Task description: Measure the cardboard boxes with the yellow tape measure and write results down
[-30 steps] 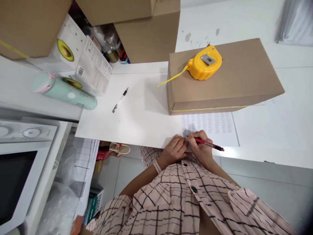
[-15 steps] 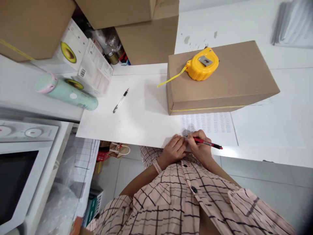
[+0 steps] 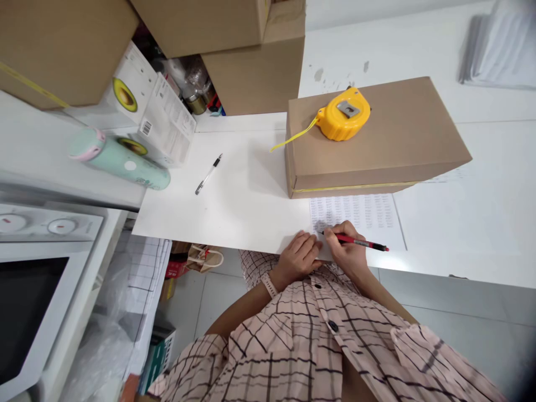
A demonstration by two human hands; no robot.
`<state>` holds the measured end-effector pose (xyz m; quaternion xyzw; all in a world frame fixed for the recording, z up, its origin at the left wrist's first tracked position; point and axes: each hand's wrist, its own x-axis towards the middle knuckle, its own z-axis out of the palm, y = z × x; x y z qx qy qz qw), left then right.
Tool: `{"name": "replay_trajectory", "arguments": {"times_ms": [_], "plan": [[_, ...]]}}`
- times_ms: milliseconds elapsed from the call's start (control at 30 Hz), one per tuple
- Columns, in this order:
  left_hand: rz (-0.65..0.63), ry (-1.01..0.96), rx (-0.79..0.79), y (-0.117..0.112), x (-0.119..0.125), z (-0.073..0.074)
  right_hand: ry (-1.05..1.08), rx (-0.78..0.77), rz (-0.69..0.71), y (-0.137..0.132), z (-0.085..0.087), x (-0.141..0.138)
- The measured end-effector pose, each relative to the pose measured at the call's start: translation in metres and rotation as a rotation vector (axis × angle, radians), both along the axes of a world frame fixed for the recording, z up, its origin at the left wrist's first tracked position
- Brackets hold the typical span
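My right hand (image 3: pixel 345 251) grips a red pen (image 3: pixel 360 242), its tip on the near left corner of a printed sheet (image 3: pixel 358 215) full of small rows of text. My left hand (image 3: pixel 298 257) rests beside it at the table's near edge, fingers curled and pressing down the sheet's corner. Just beyond the sheet stands a long cardboard box (image 3: pixel 377 139) with a yellow tape measure (image 3: pixel 343 114) on top, its tape pulled out a little to the left.
A black and clear pen (image 3: pixel 208 174) lies loose on the white table (image 3: pixel 234 190). At the left are a mint bottle (image 3: pixel 119 159), white avocado-printed boxes (image 3: pixel 146 111) and a microwave (image 3: pixel 37 268). Big cartons (image 3: pixel 251 61) stand at the back, stacked papers (image 3: pixel 498 50) far right.
The right hand's pen has tilted flatter and its end shifted right. The view has drifted slightly; the hands stay at the sheet's corner.
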<state>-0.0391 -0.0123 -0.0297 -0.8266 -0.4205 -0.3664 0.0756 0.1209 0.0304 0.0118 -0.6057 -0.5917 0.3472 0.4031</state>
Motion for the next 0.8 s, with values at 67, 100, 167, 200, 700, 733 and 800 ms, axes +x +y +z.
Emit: {"name": "replay_trajectory", "arguments": {"times_ms": [67, 100, 167, 200, 700, 733, 800], "plan": [[0.003, -0.006, 0.014, 0.0, 0.0, 0.0, -0.026, -0.007, 0.013, -0.001, 0.0, 0.0], [0.004, -0.008, 0.019, 0.0, 0.0, 0.0, -0.038, -0.012, 0.019, -0.001, -0.001, -0.001], [0.0, -0.007, 0.017, 0.0, 0.0, -0.001, -0.056, -0.017, 0.025, -0.001, 0.0, -0.002], [-0.001, -0.003, 0.01, 0.0, 0.0, -0.002, -0.061, -0.018, 0.025, -0.001, 0.0, -0.002], [-0.039, 0.047, -0.146, -0.005, -0.002, -0.017, -0.061, -0.009, 0.039, -0.001, 0.002, -0.004], [-0.044, 0.05, -0.161, -0.006, -0.002, -0.018, -0.061, -0.009, 0.036, -0.001, 0.002, -0.004], [-0.047, 0.056, -0.172, -0.006, -0.002, -0.02, -0.065, -0.008, 0.032, -0.001, 0.002, -0.004]]}}
